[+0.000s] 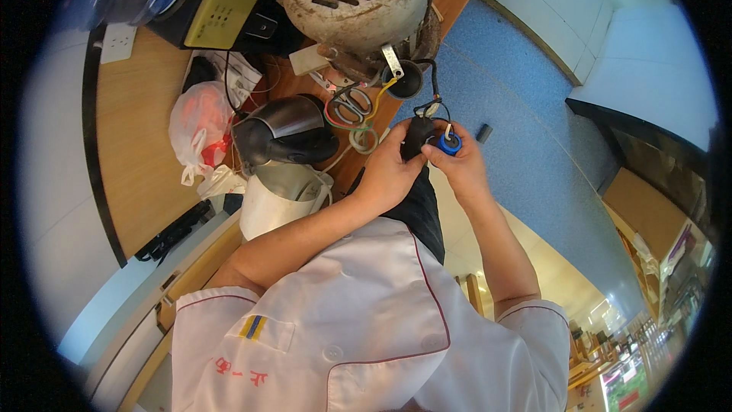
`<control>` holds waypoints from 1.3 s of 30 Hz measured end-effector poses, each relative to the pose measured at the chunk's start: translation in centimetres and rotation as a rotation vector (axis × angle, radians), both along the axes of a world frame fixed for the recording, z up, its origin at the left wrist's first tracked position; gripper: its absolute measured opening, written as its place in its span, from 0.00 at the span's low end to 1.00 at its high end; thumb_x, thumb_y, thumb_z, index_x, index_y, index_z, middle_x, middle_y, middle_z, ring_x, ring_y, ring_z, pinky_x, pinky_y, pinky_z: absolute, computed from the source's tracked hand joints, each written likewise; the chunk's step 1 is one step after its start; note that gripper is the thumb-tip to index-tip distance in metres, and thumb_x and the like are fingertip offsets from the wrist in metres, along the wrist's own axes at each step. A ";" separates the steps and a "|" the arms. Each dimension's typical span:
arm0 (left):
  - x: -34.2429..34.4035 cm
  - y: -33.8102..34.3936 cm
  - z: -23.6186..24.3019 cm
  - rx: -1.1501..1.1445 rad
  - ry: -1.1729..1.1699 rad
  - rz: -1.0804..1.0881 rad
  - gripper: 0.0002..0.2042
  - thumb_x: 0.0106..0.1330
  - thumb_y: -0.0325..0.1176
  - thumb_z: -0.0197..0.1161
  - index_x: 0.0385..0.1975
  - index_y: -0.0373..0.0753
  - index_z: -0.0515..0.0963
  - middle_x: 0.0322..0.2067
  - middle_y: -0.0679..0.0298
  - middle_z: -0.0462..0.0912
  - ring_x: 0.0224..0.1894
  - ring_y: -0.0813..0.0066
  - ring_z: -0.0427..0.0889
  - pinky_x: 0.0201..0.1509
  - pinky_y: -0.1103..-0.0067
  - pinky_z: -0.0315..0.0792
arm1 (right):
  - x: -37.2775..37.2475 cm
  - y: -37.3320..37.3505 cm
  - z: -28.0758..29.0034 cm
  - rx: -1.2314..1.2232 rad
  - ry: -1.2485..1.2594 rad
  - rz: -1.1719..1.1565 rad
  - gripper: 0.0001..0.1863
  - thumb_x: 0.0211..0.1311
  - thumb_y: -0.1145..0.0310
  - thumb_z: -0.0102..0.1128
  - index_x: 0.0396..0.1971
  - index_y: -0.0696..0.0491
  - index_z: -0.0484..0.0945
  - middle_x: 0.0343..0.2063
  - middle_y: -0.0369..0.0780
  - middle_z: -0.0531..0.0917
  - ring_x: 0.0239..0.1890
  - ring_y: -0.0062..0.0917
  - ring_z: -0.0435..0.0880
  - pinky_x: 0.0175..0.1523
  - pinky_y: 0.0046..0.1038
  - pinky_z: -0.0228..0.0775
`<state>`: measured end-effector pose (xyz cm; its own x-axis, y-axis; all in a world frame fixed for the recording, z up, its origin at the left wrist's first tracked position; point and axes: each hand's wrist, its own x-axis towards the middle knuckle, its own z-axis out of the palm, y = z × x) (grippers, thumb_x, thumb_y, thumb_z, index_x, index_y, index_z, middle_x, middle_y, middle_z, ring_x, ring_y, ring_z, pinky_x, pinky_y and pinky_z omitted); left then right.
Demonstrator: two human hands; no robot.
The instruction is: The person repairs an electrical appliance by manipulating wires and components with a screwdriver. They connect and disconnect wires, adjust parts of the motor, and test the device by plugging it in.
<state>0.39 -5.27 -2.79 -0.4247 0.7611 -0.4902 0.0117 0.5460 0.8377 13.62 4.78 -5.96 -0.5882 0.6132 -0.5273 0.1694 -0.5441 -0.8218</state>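
Both my hands are together just in front of my white jacket, below a cream, rust-stained electric motor (343, 0). My left hand (390, 172) is closed around a black, rounded part (417, 139) whose exact kind I cannot make out. In the fingers of my right hand (463, 169) is a blue cylindrical part (450, 143) with a pale wire at its end. Black wires (433, 76) run down from the motor to these parts. A small dark cup-like piece (404, 80) hangs at the motor's lower edge, with a yellow-green wire (385, 95) beside it.
Scissors (352, 107) and loose wires lie on the wooden bench left of my hands. Further left are a black-and-silver kettle-like appliance (282, 131), a white jug (278, 197) and a plastic bag (200, 126). A small dark cylinder (484, 133) is on the blue floor (507, 84).
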 end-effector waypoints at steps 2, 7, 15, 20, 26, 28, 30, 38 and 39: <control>0.3 -0.3 -0.9 0.062 -0.037 0.024 0.28 0.68 0.26 0.66 0.68 0.33 0.68 0.48 0.49 0.85 0.48 0.59 0.87 0.53 0.70 0.79 | -0.2 -0.2 0.1 0.074 -0.016 -0.001 0.22 0.59 0.74 0.77 0.53 0.57 0.80 0.41 0.33 0.86 0.43 0.16 0.82 0.51 0.21 0.75; 0.7 -0.6 -1.8 0.138 -0.026 0.028 0.30 0.68 0.23 0.65 0.70 0.36 0.67 0.52 0.49 0.82 0.52 0.58 0.85 0.56 0.70 0.79 | 0.0 -0.2 -0.6 0.063 -0.032 0.007 0.22 0.58 0.74 0.78 0.51 0.58 0.80 0.40 0.33 0.87 0.42 0.16 0.83 0.49 0.22 0.76; 0.6 -0.2 0.3 0.018 0.078 -0.028 0.33 0.65 0.22 0.67 0.72 0.38 0.67 0.50 0.49 0.79 0.51 0.56 0.84 0.56 0.70 0.79 | -0.6 0.5 1.5 0.075 -0.147 0.071 0.19 0.57 0.73 0.79 0.48 0.58 0.84 0.39 0.34 0.89 0.40 0.16 0.84 0.48 0.23 0.77; 0.4 -0.7 0.8 0.067 -0.001 0.022 0.34 0.63 0.20 0.69 0.71 0.40 0.69 0.50 0.49 0.79 0.51 0.56 0.84 0.56 0.69 0.78 | -0.6 0.0 1.7 -0.046 -0.001 -0.006 0.18 0.58 0.74 0.78 0.48 0.58 0.84 0.39 0.35 0.89 0.40 0.18 0.85 0.48 0.24 0.77; 0.5 -1.2 0.9 0.080 0.143 0.032 0.33 0.62 0.19 0.69 0.70 0.41 0.72 0.49 0.50 0.81 0.52 0.55 0.83 0.57 0.68 0.77 | -0.6 -1.0 0.6 -0.233 0.164 -0.089 0.26 0.60 0.78 0.75 0.58 0.58 0.77 0.45 0.37 0.86 0.44 0.19 0.84 0.52 0.26 0.78; 0.5 -1.5 0.2 0.120 0.218 0.023 0.33 0.62 0.19 0.68 0.71 0.42 0.71 0.51 0.49 0.80 0.52 0.54 0.83 0.58 0.68 0.77 | -0.6 -1.0 0.7 -0.295 0.211 -0.079 0.27 0.60 0.79 0.74 0.59 0.58 0.75 0.46 0.37 0.86 0.46 0.21 0.85 0.54 0.27 0.78; 0.6 -1.7 0.0 0.163 0.230 0.032 0.34 0.63 0.18 0.66 0.72 0.42 0.70 0.52 0.48 0.79 0.52 0.54 0.83 0.58 0.69 0.77 | -0.6 -0.9 1.0 -0.340 0.217 -0.089 0.27 0.61 0.80 0.73 0.60 0.57 0.75 0.46 0.36 0.86 0.47 0.23 0.85 0.55 0.28 0.78; 0.8 -3.2 4.4 0.361 -0.152 0.073 0.30 0.69 0.19 0.58 0.73 0.36 0.66 0.61 0.50 0.75 0.58 0.61 0.83 0.63 0.72 0.76 | -1.2 1.3 1.8 -0.440 0.371 -0.100 0.19 0.66 0.75 0.69 0.55 0.51 0.78 0.46 0.37 0.86 0.46 0.26 0.85 0.53 0.30 0.77; 0.2 -3.7 5.1 0.348 -0.215 0.024 0.29 0.70 0.20 0.58 0.73 0.37 0.66 0.62 0.53 0.75 0.58 0.63 0.82 0.63 0.72 0.75 | -1.4 1.6 2.3 -0.450 0.368 -0.119 0.18 0.66 0.74 0.69 0.54 0.52 0.79 0.46 0.37 0.86 0.46 0.26 0.85 0.52 0.30 0.76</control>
<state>0.61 -8.95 2.31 -0.3602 0.8883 -0.2848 -0.1936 0.2274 0.9544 12.20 6.34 -3.62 -0.7227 0.4496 -0.5250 -0.1667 -0.8505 -0.4989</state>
